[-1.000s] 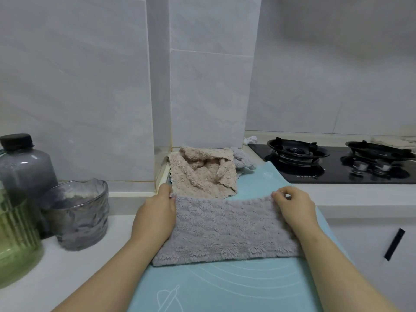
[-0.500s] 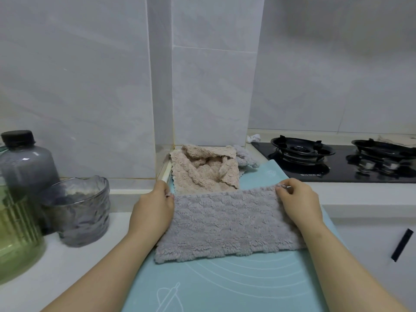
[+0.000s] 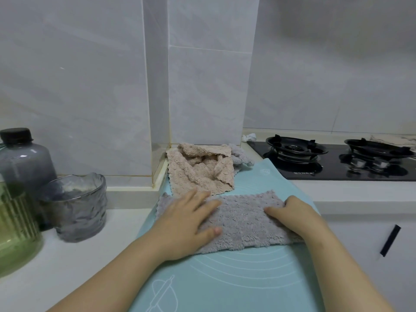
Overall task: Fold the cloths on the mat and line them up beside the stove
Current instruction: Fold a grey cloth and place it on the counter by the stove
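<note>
Pressing grey cloth (image 3: 243, 219) flat on mat (image 3: 225, 278), under both hands | left hand (image 3: 186, 219) spread palm-down, right hand (image 3: 292, 217) flat on its right end, neither pinching | soft, light, floppy plush: likely best pinched at end corners | beige cloth (image 3: 198, 174) crumpled just beyond left hand

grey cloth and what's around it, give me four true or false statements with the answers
1. The left hand lies flat on the grey cloth. True.
2. The beige cloth is neatly folded. False: it lies crumpled, just behind the grey one.
3. The grey cloth rests on the light blue mat. True.
4. A pot stands on the stove. False: both burners are bare.
</note>
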The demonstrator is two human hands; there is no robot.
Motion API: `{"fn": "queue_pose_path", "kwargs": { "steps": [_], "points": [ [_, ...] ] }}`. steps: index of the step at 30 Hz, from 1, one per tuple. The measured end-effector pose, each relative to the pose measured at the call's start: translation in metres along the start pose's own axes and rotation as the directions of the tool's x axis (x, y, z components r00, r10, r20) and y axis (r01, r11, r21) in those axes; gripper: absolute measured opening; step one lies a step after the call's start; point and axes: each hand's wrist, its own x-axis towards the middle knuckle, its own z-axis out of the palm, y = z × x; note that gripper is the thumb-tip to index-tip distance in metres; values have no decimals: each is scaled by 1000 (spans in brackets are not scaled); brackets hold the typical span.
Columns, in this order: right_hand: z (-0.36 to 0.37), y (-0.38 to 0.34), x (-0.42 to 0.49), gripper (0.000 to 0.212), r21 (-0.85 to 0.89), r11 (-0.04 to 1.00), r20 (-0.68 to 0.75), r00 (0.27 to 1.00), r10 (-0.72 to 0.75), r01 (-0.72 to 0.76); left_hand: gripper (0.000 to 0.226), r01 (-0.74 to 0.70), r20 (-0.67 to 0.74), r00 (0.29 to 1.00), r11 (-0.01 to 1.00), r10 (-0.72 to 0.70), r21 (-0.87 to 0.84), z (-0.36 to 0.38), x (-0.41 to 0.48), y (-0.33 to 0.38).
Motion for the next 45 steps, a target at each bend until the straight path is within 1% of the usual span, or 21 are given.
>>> {"fn": "queue_pose_path", "kwargs": {
  "steps": [2,4,7,14,16,18,21,23,24,25,26,27,28,29,30,31,33,35,36,40,45],
  "points": [
    [0,-1,-1,49,11,1000,10,1000,-7,6,85,40,156,987,997,-48,59,2,0,2],
    [-3,-3,-5,40,48,999,25,1000,-8,6,63,58,210,975,995,-75,86,4,0,4],
    [-8,-4,-9,20,155,988,34,999,-17,12,54,68,242,965,989,-98,129,4,1,7],
    [-15,-7,-14,19,383,918,-15,994,-107,105,56,95,222,969,994,-106,58,1,3,4],
    [-19,-12,-16,11,493,867,24,995,-101,76,67,148,164,975,988,-151,32,0,5,2],
    [-24,-22,-21,8,556,828,65,990,-122,65,76,235,-5,972,972,-235,-11,-4,7,-1],
    [-30,-52,-29,10,519,841,65,974,-218,153,51,313,-315,872,921,-375,-232,-17,8,-12],
    [-30,-76,-34,13,464,853,68,951,-303,239,44,268,-388,815,873,-431,-406,-24,8,-20],
    [-29,-87,-38,13,480,835,92,932,-350,267,42,247,-372,799,822,-473,-514,-25,8,-22],
    [-26,-97,-41,12,527,802,131,906,-402,280,41,222,-315,785,717,-533,-660,-26,9,-24],
    [-22,-104,-45,10,598,755,183,872,-455,268,39,181,-202,784,528,-587,-830,-28,9,-23],
    [-17,-109,-48,11,683,695,240,829,-505,226,38,149,-54,796,282,-602,-948,-30,9,-22],
    [-11,-111,-49,17,764,625,282,789,-546,159,37,143,70,815,83,-575,-986,-32,9,-23],
    [-5,-110,-48,23,825,557,288,774,-564,99,36,164,143,835,-9,-531,-986,-33,9,-24],
    [1,-109,-48,26,856,513,264,793,-549,70,35,187,167,851,-10,-498,-982,-33,8,-25],
    [6,-106,-46,26,859,505,218,832,-509,84,33,200,157,862,37,-481,-979,-30,8,-27],
    [13,-101,-46,19,811,561,114,896,-429,166,27,218,102,878,201,-467,-955,-25,8,-29],
    [18,-96,-46,14,761,601,31,911,-412,246,23,231,52,890,350,-452,-908,-19,9,-32],
    [20,-94,-45,14,726,625,1,909,-418,287,23,231,35,892,388,-452,-892,-19,9,-33],
    [26,-91,-44,15,581,720,-51,899,-434,380,29,216,-19,856,392,-516,-894,-23,6,-40],
    [27,-91,-45,10,498,753,-53,882,-467,429,29,266,-78,821,499,-566,-825,-27,-5,-53]
  ]
}}
